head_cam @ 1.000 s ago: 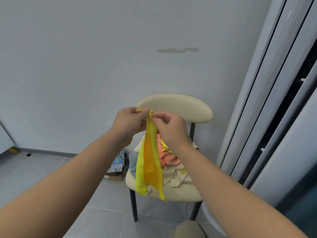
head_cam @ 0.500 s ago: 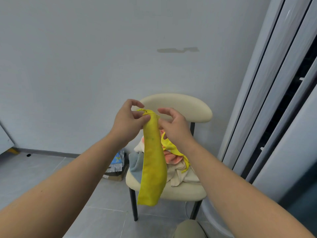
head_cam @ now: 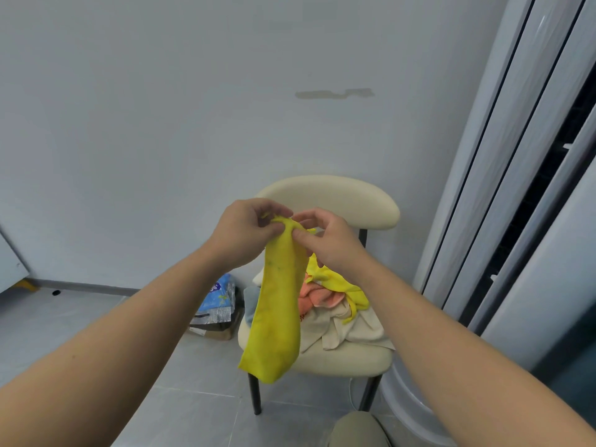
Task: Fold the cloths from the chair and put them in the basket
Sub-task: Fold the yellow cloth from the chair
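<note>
A yellow cloth point(head_cam: 277, 317) hangs down as a long narrow strip in front of the cream chair point(head_cam: 338, 201). My left hand point(head_cam: 245, 230) pinches its top end. My right hand point(head_cam: 325, 240) pinches the same top end from the right, thumb against the fabric. On the chair seat lies a pile of cloths: another yellow cloth point(head_cam: 338, 282), an orange cloth point(head_cam: 316, 296) and a beige cloth point(head_cam: 348, 330). A blue-grey cloth point(head_cam: 251, 300) shows at the pile's left edge. No basket is in view.
A plain wall stands behind the chair. Tall grey sliding-door frames point(head_cam: 516, 188) rise on the right, close to the chair. A blue-and-silver packet point(head_cam: 216, 301) lies on the grey tile floor left of the chair. My knee point(head_cam: 358, 430) shows at the bottom.
The hanging cloth has turned from a two-toned yellow-orange fold to a plain yellow strip. My hands shifted their pinch at its top and stayed close together.
</note>
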